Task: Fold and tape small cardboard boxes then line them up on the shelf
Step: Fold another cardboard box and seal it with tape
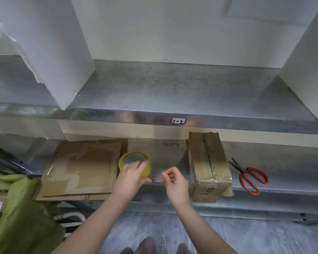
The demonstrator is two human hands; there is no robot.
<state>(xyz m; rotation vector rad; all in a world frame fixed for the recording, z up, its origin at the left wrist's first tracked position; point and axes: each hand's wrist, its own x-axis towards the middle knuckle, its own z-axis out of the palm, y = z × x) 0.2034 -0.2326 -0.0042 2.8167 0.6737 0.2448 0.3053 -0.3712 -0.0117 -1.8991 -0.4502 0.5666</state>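
Note:
My left hand (131, 176) grips a yellow roll of clear tape (134, 161) on the lower metal shelf (283, 162). To the right of the roll, my right hand (174, 180) pinches the free end of the tape, and a clear strip stretches between the two hands. A folded, partly taped cardboard box (208, 162) stands just right of my right hand, apart from it. Flattened cardboard sheets (83, 167) lie on the shelf to the left of the roll.
Red-handled scissors (250, 176) lie on the lower shelf to the right of the box. The upper metal shelf (173, 88), labelled at its front edge, carries white panels at left and right. A green cloth (17, 208) hangs at the lower left.

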